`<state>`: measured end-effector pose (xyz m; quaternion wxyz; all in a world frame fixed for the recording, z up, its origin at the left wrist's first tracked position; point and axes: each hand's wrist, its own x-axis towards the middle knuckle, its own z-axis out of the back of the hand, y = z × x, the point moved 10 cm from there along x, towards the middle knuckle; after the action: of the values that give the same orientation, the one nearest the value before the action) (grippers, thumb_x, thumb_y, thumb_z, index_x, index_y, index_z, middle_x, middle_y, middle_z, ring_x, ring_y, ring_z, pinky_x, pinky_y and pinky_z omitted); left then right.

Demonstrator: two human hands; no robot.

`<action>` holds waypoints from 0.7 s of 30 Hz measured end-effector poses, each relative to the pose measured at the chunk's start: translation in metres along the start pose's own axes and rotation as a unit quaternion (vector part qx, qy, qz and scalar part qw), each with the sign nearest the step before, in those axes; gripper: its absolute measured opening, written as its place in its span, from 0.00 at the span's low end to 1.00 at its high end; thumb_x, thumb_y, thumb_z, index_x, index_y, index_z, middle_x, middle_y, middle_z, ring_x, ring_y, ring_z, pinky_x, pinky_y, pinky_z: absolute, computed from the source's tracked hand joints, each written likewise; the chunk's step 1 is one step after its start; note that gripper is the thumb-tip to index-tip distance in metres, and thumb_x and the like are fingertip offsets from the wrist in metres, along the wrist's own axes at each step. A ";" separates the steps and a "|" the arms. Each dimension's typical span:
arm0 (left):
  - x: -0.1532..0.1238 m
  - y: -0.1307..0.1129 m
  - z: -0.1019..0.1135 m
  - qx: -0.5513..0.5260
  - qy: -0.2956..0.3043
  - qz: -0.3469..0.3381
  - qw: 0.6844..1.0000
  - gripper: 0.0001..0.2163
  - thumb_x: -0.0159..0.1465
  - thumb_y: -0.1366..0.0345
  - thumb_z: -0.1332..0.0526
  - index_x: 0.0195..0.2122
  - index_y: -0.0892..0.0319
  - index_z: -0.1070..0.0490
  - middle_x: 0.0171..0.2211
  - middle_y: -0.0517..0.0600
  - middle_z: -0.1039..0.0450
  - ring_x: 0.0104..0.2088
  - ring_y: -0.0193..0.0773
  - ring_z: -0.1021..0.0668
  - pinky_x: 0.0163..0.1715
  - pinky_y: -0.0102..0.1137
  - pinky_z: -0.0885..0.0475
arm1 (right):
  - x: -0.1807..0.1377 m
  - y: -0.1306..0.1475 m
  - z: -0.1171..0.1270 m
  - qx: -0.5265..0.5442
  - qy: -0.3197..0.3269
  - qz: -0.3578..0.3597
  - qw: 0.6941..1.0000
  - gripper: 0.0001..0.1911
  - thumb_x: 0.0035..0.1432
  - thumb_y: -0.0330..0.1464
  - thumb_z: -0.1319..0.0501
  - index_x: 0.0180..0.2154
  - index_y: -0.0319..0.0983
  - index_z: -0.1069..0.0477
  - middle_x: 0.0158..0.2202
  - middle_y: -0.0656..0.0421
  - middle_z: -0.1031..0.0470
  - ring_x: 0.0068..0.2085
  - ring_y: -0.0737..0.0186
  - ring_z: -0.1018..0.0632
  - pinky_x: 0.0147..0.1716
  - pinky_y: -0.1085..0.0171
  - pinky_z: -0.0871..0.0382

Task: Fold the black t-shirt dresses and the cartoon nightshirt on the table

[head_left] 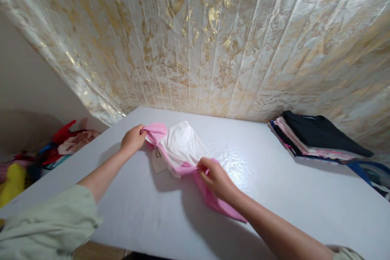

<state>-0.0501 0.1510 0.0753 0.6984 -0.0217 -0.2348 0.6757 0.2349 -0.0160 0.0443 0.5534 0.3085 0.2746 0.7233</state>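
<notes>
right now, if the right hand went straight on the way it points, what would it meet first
Past the pink edge it pinches, the right hand would probably meet the garment's white fabric first, though the hand's height above the table is unclear.

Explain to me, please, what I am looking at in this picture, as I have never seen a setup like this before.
There is no machine here: a person is working with two bare hands. The single picture comes from a camera worn on the head, looking forward and down.

The left hand grips a pink end of a pink and white garment, and the right hand pinches its pink edge further along. The garment is over a white table.

Toward the right on the table is a stack of folded clothes with a black one on top. Past the table's left edge lies a heap of colourful cloth. A gold and white curtain hangs behind.
</notes>
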 end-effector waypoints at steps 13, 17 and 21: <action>-0.015 -0.142 0.153 -0.426 -0.254 -0.112 0.861 0.05 0.63 0.69 0.49 0.30 0.54 0.43 0.26 0.43 0.39 0.27 0.34 0.28 0.31 0.33 0.29 | -0.033 0.035 0.271 0.153 -0.331 0.088 0.927 0.11 0.55 0.38 0.35 0.30 0.41 0.35 0.15 0.70 0.39 0.14 0.74 0.40 0.13 0.71 0.51; -0.042 -0.196 0.222 -0.293 -0.369 -0.234 0.850 0.05 0.66 0.67 0.49 0.31 0.53 0.41 0.31 0.46 0.35 0.38 0.39 0.26 0.43 0.40 0.30 | -0.053 0.063 0.320 0.175 -0.389 0.132 0.895 0.08 0.55 0.34 0.35 0.32 0.44 0.35 0.20 0.68 0.32 0.16 0.71 0.32 0.14 0.69 0.41; -0.079 -0.234 0.261 -0.202 -0.445 -0.349 0.799 0.10 0.68 0.67 0.52 0.46 0.59 0.35 0.46 0.49 0.33 0.53 0.43 0.29 0.54 0.45 0.35 | -0.075 0.098 0.353 0.166 -0.428 0.207 0.864 0.06 0.58 0.31 0.38 0.33 0.46 0.35 0.28 0.64 0.28 0.28 0.64 0.23 0.27 0.62 0.28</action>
<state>0.0769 -0.0193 0.3648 0.6854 0.2245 -0.6427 0.2584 0.4528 -0.0922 0.3391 0.3947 0.7248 0.0563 0.5619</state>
